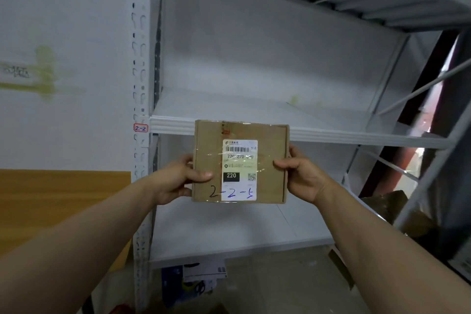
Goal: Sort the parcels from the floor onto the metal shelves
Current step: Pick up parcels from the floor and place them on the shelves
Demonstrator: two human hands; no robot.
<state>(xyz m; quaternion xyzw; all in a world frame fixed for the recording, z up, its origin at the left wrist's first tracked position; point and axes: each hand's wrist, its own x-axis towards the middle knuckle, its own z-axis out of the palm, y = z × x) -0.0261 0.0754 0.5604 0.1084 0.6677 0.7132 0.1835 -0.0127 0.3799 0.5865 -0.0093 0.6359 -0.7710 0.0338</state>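
While it is held up in the middle of the frame, the parcel [240,162] shows its top face to the camera: a flat brown cardboard box, taped over, with a white shipping label [239,169] bearing a barcode, a black block reading 220, and the handwritten mark 2-2-5 along its lower edge. It rests on nothing; it hangs in the air in front of the rack, its upper edge overlapping the front lip of the middle shelf [356,136].

Each side of the box is pinched. At centre-left the left hand [178,181] is clamped on the left edge with the thumb across the top face, and at centre-right the right hand [304,176] is closed on the right edge in the same way.

Just left of the box, on the perforated upright post [139,58], a small red-edged tag [140,128] reads 2-2 at the level of that shelf. Its board looks bare from here, as does the lower shelf [229,239] behind the forearms. More packages lie on the floor at the bottom of the frame [201,280].

By my reading, the step in hand is matching the written code to the tag, with placing to follow. The next move would call for lifting the box clear of the lip, pushing it forward onto the board, and letting both hands open once it sits flat.
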